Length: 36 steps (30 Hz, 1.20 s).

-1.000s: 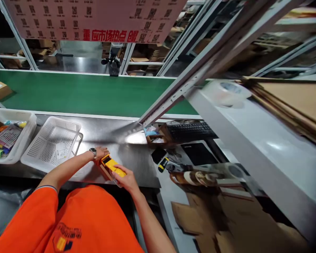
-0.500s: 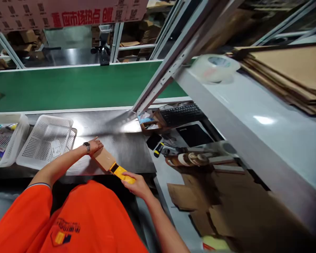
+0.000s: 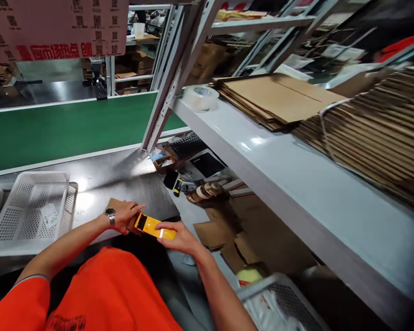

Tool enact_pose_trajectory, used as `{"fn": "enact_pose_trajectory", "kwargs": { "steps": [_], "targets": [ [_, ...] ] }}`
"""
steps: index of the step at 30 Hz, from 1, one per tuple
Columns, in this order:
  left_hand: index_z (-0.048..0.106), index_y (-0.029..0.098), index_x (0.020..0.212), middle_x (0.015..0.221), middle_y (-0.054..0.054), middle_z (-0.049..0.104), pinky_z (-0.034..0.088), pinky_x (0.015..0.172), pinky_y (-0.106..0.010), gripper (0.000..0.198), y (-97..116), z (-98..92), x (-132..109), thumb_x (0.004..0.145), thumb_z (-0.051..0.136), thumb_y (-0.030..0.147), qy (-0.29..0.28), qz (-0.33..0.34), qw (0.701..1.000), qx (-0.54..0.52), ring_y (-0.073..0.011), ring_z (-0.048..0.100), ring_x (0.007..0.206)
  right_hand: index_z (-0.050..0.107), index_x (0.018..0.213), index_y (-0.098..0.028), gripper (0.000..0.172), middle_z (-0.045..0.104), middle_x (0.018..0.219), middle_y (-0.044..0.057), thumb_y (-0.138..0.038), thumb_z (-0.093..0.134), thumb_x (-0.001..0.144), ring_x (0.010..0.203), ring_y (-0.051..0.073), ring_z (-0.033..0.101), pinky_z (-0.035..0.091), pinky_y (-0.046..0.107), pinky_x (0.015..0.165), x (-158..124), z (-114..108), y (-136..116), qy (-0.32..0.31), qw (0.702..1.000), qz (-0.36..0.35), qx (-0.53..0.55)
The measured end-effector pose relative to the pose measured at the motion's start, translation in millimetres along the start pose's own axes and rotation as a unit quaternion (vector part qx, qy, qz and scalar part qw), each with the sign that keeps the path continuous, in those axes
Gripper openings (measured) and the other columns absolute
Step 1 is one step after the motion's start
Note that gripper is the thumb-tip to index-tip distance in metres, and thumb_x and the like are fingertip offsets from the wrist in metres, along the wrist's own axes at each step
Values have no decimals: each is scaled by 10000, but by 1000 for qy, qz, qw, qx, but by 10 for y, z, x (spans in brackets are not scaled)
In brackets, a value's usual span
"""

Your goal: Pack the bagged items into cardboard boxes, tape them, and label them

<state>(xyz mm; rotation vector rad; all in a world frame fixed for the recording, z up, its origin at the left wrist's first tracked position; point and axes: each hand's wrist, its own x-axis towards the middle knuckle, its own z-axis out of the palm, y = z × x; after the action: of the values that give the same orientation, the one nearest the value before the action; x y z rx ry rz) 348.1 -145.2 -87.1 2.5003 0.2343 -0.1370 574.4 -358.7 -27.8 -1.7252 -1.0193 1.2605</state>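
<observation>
My left hand (image 3: 126, 215), with a metal watch at the wrist, grips a small brown cardboard box (image 3: 114, 203) at the near edge of the metal table. Its fingers lie across the top of the box, and the palm hides much of it. My right hand (image 3: 181, 239) is wrapped round a yellow hand-held tool (image 3: 155, 227) with a dark slot near its front end. That front end is against the right end of the box, close to my left fingertips. The tool's exact kind does not show.
A white perforated basket (image 3: 34, 207) with a white label in it sits left on the metal table (image 3: 124, 184). Behind runs a green conveyor belt (image 3: 62, 124). The raised shelf (image 3: 248, 142) at right bears a tape roll (image 3: 200, 97) and flattened cardboard (image 3: 279, 94).
My view has swung to the right. My left hand has moved along the box toward its right end, beside the tool. The tool in my right hand now lies more level against the box end.
</observation>
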Motion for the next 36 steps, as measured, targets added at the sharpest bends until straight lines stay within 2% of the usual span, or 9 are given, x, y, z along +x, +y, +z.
{"fn": "enact_pose_trajectory", "kwargs": {
  "steps": [5, 9, 13, 16, 20, 23, 27, 33, 36],
  "targets": [
    [321, 236, 1808, 1645, -221, 516, 566, 1215, -563, 1371, -120, -13, -87, 604, 971, 326, 35, 4, 994, -99, -434, 632, 1425, 935, 1083, -181, 425, 781, 727, 20, -336, 901, 688, 485, 133, 588, 459, 224, 421, -24, -44, -612, -34, 998, 9, -42],
    [525, 237, 1687, 1620, -228, 601, 329, 1345, -785, 1183, -469, -106, -410, 618, 1018, 358, 29, -50, 997, -53, -526, 526, 1559, 928, 1103, -173, 452, 762, 693, 11, -338, 911, 682, 453, 127, 567, 432, 221, 399, 23, -12, -761, -58, 996, 37, -55],
    [597, 188, 1634, 1652, -236, 623, 188, 1403, -786, 1170, -947, -299, -964, 571, 1070, 303, 44, -127, 990, -37, -578, 342, 1697, 929, 1097, -174, 444, 800, 758, 42, -347, 919, 688, 438, 126, 567, 433, 234, 381, 61, -5, -723, -64, 995, 36, -68],
    [626, 152, 1599, 1663, -246, 624, 225, 1421, -713, 1131, -1196, -365, -1314, 547, 1042, 162, 52, -194, 979, -36, -546, 347, 1709, 931, 1097, -165, 448, 798, 744, 46, -350, 920, 689, 462, 137, 583, 475, 249, 404, 296, 288, -674, -81, 996, 8, -44],
    [573, 80, 1639, 1739, -298, 546, 254, 1426, -642, 1093, -1315, -362, -1569, 633, 997, 140, 32, -259, 965, -25, -516, 349, 1717, 926, 1054, -169, 418, 829, 798, 53, -350, 905, 678, 474, 138, 601, 495, 257, 425, 790, 971, -590, -96, 995, -23, -25],
    [404, 47, 1755, 1861, -360, 312, 227, 1424, -683, 1321, -1278, -364, -1595, 644, 1056, 341, 37, -293, 955, -14, -557, 230, 1760, 904, 1131, -188, 489, 768, 685, 3, -384, 910, 683, 428, 119, 560, 437, 229, 392, 1060, 1307, -523, -106, 994, 12, -22],
    [283, 88, 1814, 1912, -342, 170, 135, 1430, -725, 1513, -1123, -372, -1365, 625, 1053, 620, 28, -237, 971, 23, -540, 98, 1796, 855, 1262, -173, 598, 692, 608, -37, -415, 902, 717, 422, 115, 544, 413, 219, 398, 1189, 1376, -454, -129, 990, 40, -44],
    [639, 116, 1571, 1602, -257, 694, 204, 1439, -612, 899, -968, -319, -1015, 726, 915, 244, 28, -171, 983, 55, -452, 550, 1574, 856, 1225, -161, 545, 729, 680, -9, -414, 871, 742, 463, 120, 559, 468, 250, 451, 1183, 1308, -463, -137, 988, 35, -58],
    [700, 127, 1491, 1472, -203, 774, 204, 1444, -586, 802, -1004, -323, -1019, 721, 906, 217, 40, -160, 985, 56, -395, 660, 1422, 869, 1248, -174, 532, 739, 686, 2, -389, 858, 761, 479, 135, 584, 472, 251, 462, 1076, 1090, -491, -150, 984, 39, -89]
  ]
}}
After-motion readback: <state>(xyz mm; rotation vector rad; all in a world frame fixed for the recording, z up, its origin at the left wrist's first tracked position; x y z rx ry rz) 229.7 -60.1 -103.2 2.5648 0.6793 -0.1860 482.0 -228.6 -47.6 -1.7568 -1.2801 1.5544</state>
